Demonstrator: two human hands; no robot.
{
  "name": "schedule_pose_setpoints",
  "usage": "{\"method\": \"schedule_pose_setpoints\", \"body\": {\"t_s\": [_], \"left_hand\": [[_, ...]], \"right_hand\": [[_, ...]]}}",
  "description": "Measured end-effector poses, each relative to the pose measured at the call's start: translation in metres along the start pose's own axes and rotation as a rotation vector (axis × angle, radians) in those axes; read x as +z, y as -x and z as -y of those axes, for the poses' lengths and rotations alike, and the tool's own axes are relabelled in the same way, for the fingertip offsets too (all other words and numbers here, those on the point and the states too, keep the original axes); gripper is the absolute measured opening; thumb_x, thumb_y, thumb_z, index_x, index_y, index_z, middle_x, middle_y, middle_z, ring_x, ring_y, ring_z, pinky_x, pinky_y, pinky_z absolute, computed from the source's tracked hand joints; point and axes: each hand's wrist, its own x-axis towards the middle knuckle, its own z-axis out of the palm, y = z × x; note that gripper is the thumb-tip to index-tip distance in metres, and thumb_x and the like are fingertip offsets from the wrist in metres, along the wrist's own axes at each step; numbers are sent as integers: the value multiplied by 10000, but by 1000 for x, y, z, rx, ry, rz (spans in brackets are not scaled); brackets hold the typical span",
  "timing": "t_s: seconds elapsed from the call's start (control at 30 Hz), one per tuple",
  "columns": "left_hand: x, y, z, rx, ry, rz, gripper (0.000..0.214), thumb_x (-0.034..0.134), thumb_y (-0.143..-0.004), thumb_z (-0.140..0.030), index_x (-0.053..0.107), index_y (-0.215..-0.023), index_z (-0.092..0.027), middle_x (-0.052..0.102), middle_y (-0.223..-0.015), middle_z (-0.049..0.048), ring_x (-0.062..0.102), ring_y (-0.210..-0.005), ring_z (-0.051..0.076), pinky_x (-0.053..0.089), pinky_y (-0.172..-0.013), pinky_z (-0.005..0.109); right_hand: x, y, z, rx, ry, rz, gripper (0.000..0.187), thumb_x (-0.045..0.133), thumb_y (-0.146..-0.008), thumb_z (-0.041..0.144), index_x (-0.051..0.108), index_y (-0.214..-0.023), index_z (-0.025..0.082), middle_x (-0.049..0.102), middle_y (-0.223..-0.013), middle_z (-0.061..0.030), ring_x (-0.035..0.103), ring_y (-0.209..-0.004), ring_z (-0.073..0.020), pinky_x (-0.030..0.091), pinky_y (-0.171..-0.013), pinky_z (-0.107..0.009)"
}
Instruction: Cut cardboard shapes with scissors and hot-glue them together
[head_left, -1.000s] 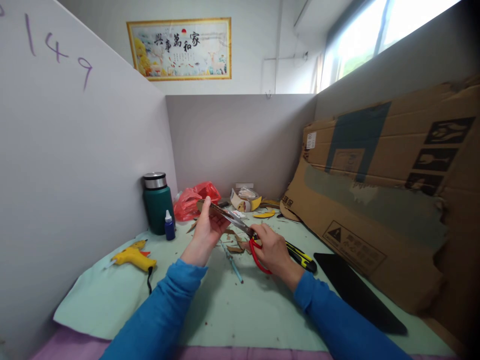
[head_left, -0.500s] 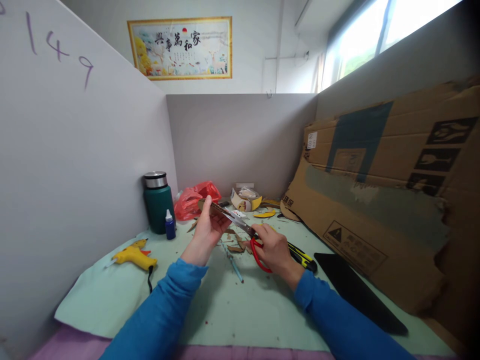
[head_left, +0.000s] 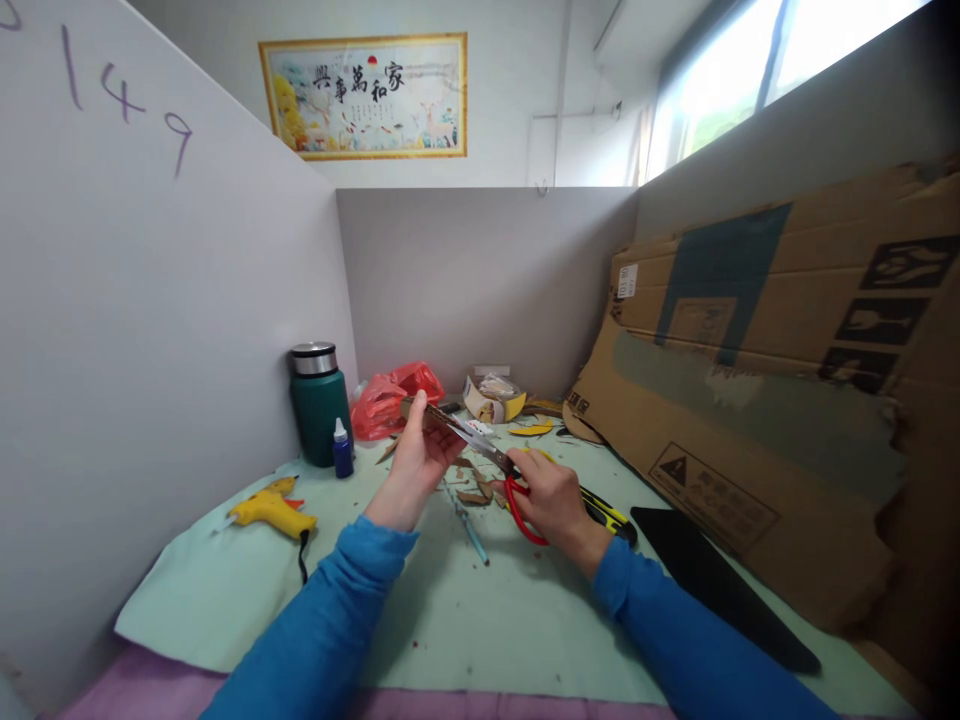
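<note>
My left hand pinches a small piece of brown cardboard, thumb on top and fingers beneath, above the middle of the table. My right hand grips the red-handled scissors, whose metal blades point up and left to the cardboard's edge. The blades lie along that edge; whether they bite into it I cannot tell. Below the hands, cardboard scraps and a light blue pen-like stick lie on the pale green cover. A yellow and black utility knife rests partly behind my right hand.
At left are a yellow glue gun, a dark green bottle and a small blue squeeze bottle. A red plastic bag and an open small box stand at the back. A large cardboard sheet leans at right, near a black panel.
The whole view has shifted slightly, with everything a little farther right. Both hands keep the same hold on the cardboard and scissors.
</note>
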Motion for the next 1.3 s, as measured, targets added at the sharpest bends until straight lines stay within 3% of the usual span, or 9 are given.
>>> {"method": "schedule_pose_setpoints", "body": {"t_s": [0.53, 1.07, 1.3], "left_hand": [[1, 1, 0, -2, -11, -40, 337, 630, -776, -472, 565, -732, -144, 615, -604, 41, 627, -544, 157, 565, -570, 300], [-3, -1, 6, 29, -60, -1, 325, 680, -735, -453, 584, -788, -148, 633, -671, 45, 640, -583, 163, 560, -583, 297], [-4, -3, 5, 28, -63, 3, 355, 698, -712, -471, 585, -793, -144, 637, -669, 52, 640, -583, 165, 560, -580, 294]], "right_hand": [[1, 1, -5, -46, 60, 3, 334, 503, -894, 475, 622, -999, 182, 642, -778, -56, 579, -675, -167, 351, -587, -271], [-5, 0, -1, -1, 60, 47, 296, 516, -884, 435, 591, -1038, 194, 632, -863, -59, 581, -745, -185, 341, -590, -277], [0, 0, -4, -25, 64, 28, 307, 507, -893, 459, 611, -998, 189, 639, -799, -48, 581, -698, -167, 329, -589, -270]]}}
